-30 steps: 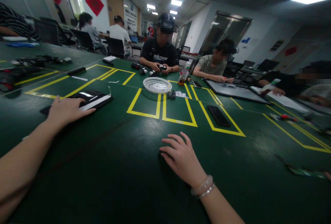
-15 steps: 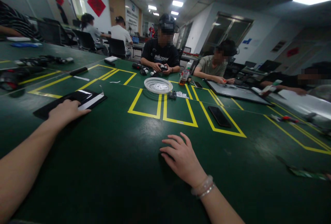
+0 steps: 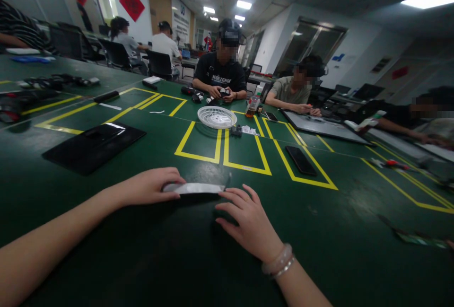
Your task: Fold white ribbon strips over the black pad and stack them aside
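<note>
My left hand (image 3: 158, 185) pinches the left end of a long, thin white strip (image 3: 200, 188) between thumb and fingers, just above the green table. A small, thin, clear-looking bit sticks up at the strip's far end; its kind is too blurred to tell. My right hand (image 3: 248, 217), with a bracelet at the wrist, is open beside the strip's right end. Its fingers are spread and the fingertips nearly meet the strip; whether they touch I cannot tell. A glossy black panel (image 3: 78, 148) lies flat on the table to the left of my hands.
Yellow tape outlines (image 3: 198, 158) mark the green table (image 3: 142, 259). A white round basket (image 3: 204, 124) stands ahead, with a phone (image 3: 301, 160) to its right. Cables and black devices (image 3: 60, 82) lie far left. Across the table, co-workers handle small parts near a large grey panel (image 3: 322, 127).
My left hand has moved right and toward me from the black panel, carrying the white strip that lay on it. My right hand has barely shifted.
</note>
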`<state>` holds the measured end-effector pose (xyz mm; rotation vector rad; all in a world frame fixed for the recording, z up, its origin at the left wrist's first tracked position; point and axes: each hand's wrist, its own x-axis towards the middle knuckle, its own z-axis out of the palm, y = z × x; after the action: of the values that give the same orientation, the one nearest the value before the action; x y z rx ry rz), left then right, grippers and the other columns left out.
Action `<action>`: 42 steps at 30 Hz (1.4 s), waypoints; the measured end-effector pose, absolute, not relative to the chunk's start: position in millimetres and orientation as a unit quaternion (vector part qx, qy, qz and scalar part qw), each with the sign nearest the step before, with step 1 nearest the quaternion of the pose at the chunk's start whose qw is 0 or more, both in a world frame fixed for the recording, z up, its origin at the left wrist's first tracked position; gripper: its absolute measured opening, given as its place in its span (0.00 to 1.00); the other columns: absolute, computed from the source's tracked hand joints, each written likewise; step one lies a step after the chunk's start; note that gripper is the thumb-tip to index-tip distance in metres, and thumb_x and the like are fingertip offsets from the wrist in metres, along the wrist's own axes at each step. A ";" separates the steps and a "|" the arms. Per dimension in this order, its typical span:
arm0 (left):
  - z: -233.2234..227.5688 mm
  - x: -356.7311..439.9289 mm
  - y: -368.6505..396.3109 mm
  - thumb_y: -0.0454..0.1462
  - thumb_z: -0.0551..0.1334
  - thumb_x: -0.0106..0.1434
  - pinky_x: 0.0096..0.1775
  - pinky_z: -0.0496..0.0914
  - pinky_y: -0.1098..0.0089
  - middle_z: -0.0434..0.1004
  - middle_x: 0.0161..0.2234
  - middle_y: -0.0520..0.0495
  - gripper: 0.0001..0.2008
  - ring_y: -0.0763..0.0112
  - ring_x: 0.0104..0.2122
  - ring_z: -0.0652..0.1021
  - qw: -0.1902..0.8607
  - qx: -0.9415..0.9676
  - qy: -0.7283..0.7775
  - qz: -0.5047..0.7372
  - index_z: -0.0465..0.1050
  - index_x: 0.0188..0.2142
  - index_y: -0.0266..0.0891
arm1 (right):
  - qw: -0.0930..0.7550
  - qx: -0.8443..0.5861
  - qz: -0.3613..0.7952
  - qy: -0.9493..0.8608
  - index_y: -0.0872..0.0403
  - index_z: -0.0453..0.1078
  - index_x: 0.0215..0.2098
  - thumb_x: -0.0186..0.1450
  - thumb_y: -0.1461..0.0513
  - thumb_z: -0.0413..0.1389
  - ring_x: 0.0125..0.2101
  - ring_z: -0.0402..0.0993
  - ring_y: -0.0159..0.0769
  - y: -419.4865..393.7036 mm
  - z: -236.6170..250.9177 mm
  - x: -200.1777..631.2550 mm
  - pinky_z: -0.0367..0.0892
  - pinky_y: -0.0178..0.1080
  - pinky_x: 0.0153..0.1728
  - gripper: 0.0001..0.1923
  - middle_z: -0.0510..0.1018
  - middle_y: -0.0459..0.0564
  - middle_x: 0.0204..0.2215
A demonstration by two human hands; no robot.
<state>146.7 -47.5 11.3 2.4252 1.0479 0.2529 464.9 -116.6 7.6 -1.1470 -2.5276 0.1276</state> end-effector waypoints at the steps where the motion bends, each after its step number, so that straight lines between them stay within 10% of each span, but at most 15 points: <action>1: 13.1 158.7 -56.4 0.42 0.60 0.68 0.44 0.69 0.70 0.71 0.49 0.47 0.16 0.61 0.45 0.75 0.259 0.893 0.359 0.087 0.73 0.55 0.46 | 0.177 -0.401 0.057 -0.897 0.46 0.71 0.45 0.66 0.59 0.60 0.58 0.66 0.44 -116.8 7.1 463.8 0.49 0.57 0.63 0.09 0.74 0.45 0.56; 10: 5.1 155.0 -53.4 0.46 0.63 0.70 0.47 0.69 0.69 0.71 0.51 0.46 0.20 0.61 0.48 0.74 0.274 0.892 0.342 0.110 0.69 0.59 0.46 | 0.185 -0.404 0.105 -0.890 0.47 0.68 0.47 0.65 0.65 0.59 0.44 0.76 0.38 -115.8 5.7 462.7 0.60 0.52 0.58 0.13 0.79 0.45 0.45; 19: -35.3 -9.7 22.3 0.64 0.55 0.61 0.54 0.58 0.41 0.75 0.39 0.32 0.37 0.36 0.53 0.68 -0.133 0.710 0.642 0.256 0.76 0.33 0.27 | 0.409 -0.504 0.156 -0.744 0.50 0.73 0.43 0.67 0.56 0.58 0.43 0.76 0.42 -103.6 4.1 475.3 0.72 0.44 0.44 0.09 0.79 0.52 0.42; 26: -38.7 -45.2 21.5 0.66 0.56 0.58 0.46 0.64 0.56 0.70 0.23 0.49 0.40 0.52 0.41 0.75 -0.226 0.719 0.599 0.272 0.75 0.33 0.26 | 0.527 -0.552 0.319 -0.561 0.54 0.75 0.40 0.57 0.47 0.65 0.27 0.73 0.37 -94.0 2.2 482.1 0.69 0.38 0.26 0.21 0.78 0.48 0.27; 33: -27.0 30.6 15.0 0.59 0.57 0.68 0.54 0.65 0.53 0.69 0.51 0.40 0.34 0.50 0.49 0.71 -0.110 0.853 0.485 0.156 0.69 0.60 0.37 | 0.632 -0.539 0.311 -0.461 0.53 0.74 0.42 0.56 0.48 0.66 0.28 0.72 0.35 -90.0 3.2 486.1 0.68 0.36 0.25 0.23 0.77 0.47 0.29; 42: -1.5 162.4 -54.3 0.35 0.75 0.57 0.60 0.51 0.36 0.46 0.65 0.41 0.42 0.40 0.62 0.55 -0.031 0.951 0.285 0.118 0.60 0.66 0.59 | 0.702 -0.518 0.226 -0.433 0.53 0.72 0.43 0.58 0.51 0.65 0.31 0.74 0.33 -90.4 6.6 489.3 0.69 0.36 0.29 0.20 0.78 0.48 0.35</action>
<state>162.4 -54.3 -1.5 3.0458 0.9148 0.3795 489.3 -90.4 6.6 -1.1532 -0.9627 0.5031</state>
